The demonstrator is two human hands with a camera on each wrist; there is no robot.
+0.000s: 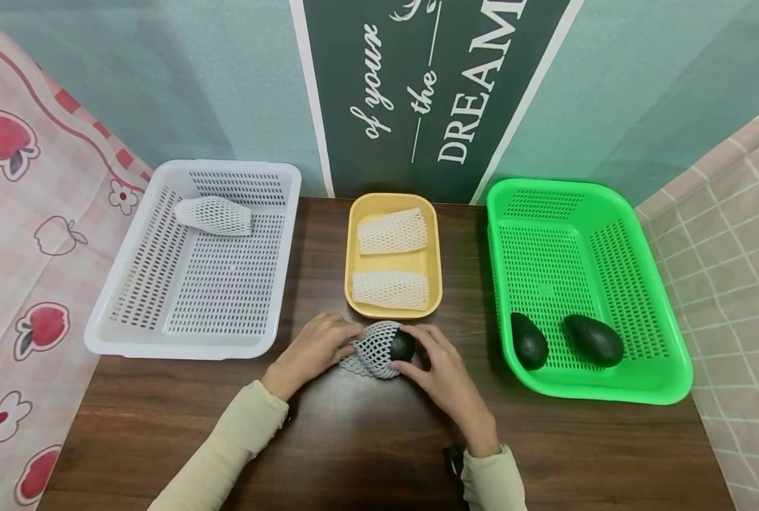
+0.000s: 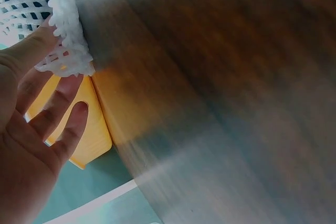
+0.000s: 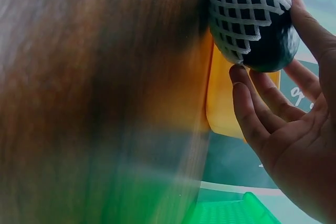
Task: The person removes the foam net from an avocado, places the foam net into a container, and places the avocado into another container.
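Note:
A dark avocado [image 1: 403, 345] sits partly inside a white foam net sleeve [image 1: 374, 348], just in front of the yellow tray. Its bare end points right, and the sleeve's loose end trails left. My left hand [image 1: 318, 348] pinches that loose end; in the left wrist view thumb and fingers meet on the net's edge [image 2: 68, 35]. With thumb and fingertips around the bare end, my right hand [image 1: 443, 369] holds the avocado. The right wrist view shows the net stretched in diamonds over most of the fruit, with smooth dark skin [image 3: 275, 48] exposed beside the fingers.
Two flat foam sleeves [image 1: 392, 233] lie in the yellow tray [image 1: 350, 248]. A white basket [image 1: 181, 348] at left contains a bulging foam sleeve [image 1: 214, 215]. In the green basket [image 1: 609, 390] at right lie two bare avocados [image 1: 593, 341]. A wall panel stands behind the brown table [image 1: 366, 440].

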